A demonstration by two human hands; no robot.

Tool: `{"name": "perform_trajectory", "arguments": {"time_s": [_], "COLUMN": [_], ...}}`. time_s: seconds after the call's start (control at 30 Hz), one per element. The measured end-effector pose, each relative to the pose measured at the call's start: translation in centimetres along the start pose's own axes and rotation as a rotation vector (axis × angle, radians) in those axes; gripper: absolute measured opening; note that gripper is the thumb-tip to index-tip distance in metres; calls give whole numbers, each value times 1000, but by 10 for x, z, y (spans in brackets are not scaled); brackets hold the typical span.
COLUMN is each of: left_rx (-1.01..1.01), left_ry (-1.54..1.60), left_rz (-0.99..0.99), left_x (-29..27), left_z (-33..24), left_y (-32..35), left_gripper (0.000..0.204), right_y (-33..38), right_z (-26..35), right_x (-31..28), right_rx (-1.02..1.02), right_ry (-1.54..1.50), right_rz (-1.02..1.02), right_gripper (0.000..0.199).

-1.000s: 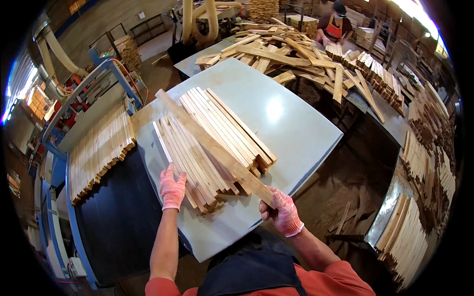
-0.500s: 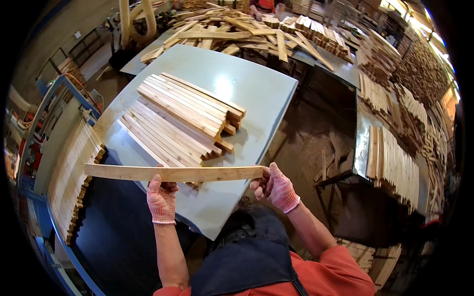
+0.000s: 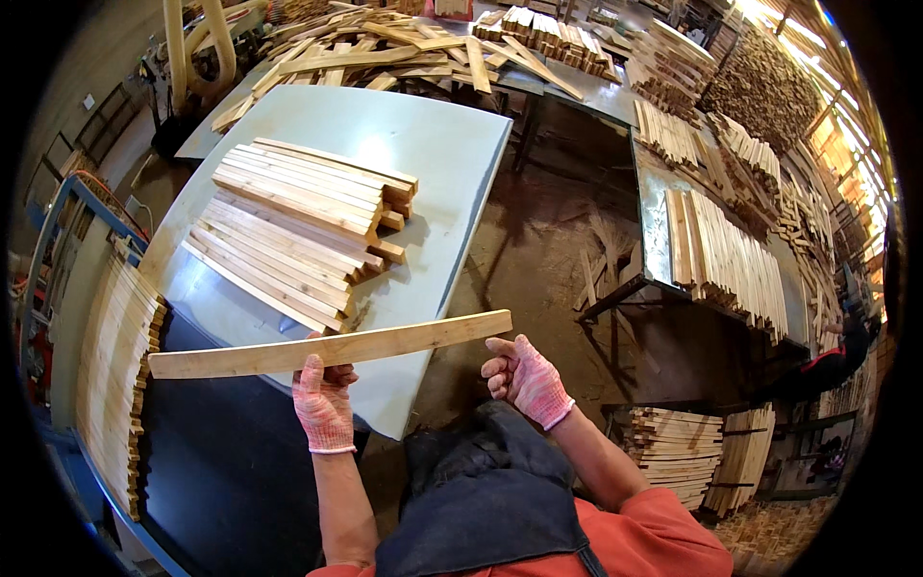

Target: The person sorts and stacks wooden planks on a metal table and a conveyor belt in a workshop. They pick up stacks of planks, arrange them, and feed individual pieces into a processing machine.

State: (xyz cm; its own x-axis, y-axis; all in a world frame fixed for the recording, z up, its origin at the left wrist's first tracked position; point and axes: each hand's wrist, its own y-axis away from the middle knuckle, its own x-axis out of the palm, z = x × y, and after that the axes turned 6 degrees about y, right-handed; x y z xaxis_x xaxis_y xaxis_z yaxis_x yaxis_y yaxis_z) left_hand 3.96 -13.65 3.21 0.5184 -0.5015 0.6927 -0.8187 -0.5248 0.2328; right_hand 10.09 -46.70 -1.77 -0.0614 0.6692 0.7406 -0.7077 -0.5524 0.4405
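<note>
A long, narrow wooden strip [image 3: 413,338] is held up in front of me, its right end higher than its left. My left hand [image 3: 324,404], in a pink-and-white knit glove, grips it near the middle, thumb on the near face and fingers behind. My right hand [image 3: 529,382], gloved alike, is just below and beyond the strip's right end, apart from it, with fingers curled and thumb raised; whether anything lies in the fingers does not show. Beyond the strip, stacked wooden strips [image 3: 288,221] lie side by side on a pale grey-blue table [image 3: 423,135].
At my left, a row of strips [image 3: 106,356] lies beside a dark surface [image 3: 221,452] on a blue-framed machine. A heap of loose boards [image 3: 375,58] covers the far table. More strips [image 3: 726,255] stand on a right-hand table, with bundled stacks [image 3: 673,452] below.
My right hand has let go of the strip's right end. That end has risen, and the strip now tilts. My view has turned to the right.
</note>
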Motion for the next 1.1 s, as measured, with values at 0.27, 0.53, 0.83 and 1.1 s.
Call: {"name": "perform_trajectory", "arguments": {"time_s": [0.27, 0.53, 0.83, 1.1], "left_rx": [-34, -90, -134, 313], "left_ry": [-145, -263, -383, -812], "left_rz": [246, 337, 638, 854], "left_x": [67, 176, 275, 321], "left_z": [63, 185, 362, 488], "left_y": [11, 23, 23, -7], "left_gripper": [50, 46, 35, 47], "right_y": [37, 88, 143, 182], "right_z": [42, 110, 204, 243], "right_x": [-15, -121, -181, -261], "right_rx": [47, -40, 18, -37], "right_ry": [34, -6, 133, -536], "right_rz": [-238, -246, -80, 326], "right_gripper": [27, 40, 48, 88]}}
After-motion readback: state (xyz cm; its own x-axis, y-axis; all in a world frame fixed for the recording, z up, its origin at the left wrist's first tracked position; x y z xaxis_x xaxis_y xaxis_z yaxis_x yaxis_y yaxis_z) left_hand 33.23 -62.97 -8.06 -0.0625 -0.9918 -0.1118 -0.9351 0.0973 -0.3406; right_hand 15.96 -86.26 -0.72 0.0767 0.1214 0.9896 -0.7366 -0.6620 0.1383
